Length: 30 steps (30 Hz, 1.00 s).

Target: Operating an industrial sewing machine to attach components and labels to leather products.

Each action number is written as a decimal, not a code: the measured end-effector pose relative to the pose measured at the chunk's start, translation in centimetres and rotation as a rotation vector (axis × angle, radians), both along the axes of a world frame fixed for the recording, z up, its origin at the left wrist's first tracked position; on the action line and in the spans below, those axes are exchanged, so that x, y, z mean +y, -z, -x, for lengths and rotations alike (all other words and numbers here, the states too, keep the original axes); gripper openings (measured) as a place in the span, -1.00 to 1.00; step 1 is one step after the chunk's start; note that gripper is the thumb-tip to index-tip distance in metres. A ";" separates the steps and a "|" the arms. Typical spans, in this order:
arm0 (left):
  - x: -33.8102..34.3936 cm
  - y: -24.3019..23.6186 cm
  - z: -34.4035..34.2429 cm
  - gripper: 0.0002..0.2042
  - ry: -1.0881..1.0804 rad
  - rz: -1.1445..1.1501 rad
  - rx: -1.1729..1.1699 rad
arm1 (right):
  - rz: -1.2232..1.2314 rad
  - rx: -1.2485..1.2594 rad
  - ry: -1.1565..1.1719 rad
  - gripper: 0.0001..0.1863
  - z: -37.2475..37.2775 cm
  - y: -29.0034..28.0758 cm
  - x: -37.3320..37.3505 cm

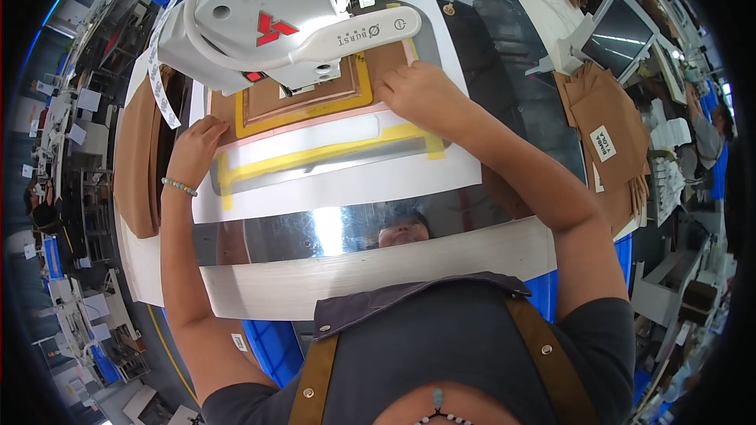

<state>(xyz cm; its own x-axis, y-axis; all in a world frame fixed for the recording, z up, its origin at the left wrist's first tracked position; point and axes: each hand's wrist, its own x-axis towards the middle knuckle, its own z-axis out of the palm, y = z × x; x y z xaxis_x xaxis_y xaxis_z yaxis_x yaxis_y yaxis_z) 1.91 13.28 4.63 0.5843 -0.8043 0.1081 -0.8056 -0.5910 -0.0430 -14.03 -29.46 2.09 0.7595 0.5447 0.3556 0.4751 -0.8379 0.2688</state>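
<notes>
In the head view, a light-grey sewing machine (260, 24) reaches over the work from the top, with a yellow-edged frame (304, 116) beneath its head. A flat brown panel (386, 57) lies under the machine, showing inside the frame and out past it on both sides. The left hand (199, 142) is at the panel's left end, its fingers bunched and angled down; I cannot tell whether this grip pinches the edge or only presses on it. The right hand (421, 94) is over the panel's right part, fingers curled close together with the tips on the brown surface; whether that grip pinches anything is also hidden. Nearer the person, yellow tape (315, 157) crosses the work, and a large white sheet (339, 198) spreads below it. The sheet lies partly over a glossy dark plate (276, 240), which is set in the pale tabletop (378, 271). Stacked brown pieces rest on either side, a left stack (138, 165) and a right stack (606, 118), the latter near a tilted screen (618, 31).
</notes>
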 end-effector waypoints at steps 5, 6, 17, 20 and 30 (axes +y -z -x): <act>-3.4 1.3 0.2 -0.82 0.087 0.077 -0.042 | -0.012 0.006 0.061 -0.88 2.3 -0.2 -3.6; -4.1 1.5 0.1 -0.82 0.102 0.072 -0.038 | -0.056 0.007 0.058 -0.89 2.6 -0.4 -4.2; -12.1 1.3 6.8 -0.88 0.068 0.462 0.078 | -0.095 0.140 0.178 -0.79 5.3 -2.1 -11.9; -14.6 1.3 11.6 -0.90 0.021 0.775 0.455 | -0.077 0.185 0.201 -0.78 5.8 -2.8 -12.3; -24.6 -0.9 19.7 -0.45 -0.247 1.213 2.150 | -0.056 0.233 0.070 -0.74 11.0 -9.2 -5.9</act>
<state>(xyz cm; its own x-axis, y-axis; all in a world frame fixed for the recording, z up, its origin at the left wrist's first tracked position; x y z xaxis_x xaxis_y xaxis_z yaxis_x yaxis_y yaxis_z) -17.79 -11.28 5.54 0.4955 -0.8042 -0.3283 0.7567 0.2141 0.6177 -25.08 -35.37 11.25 0.8597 0.4721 0.1951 0.4589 -0.8816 0.1107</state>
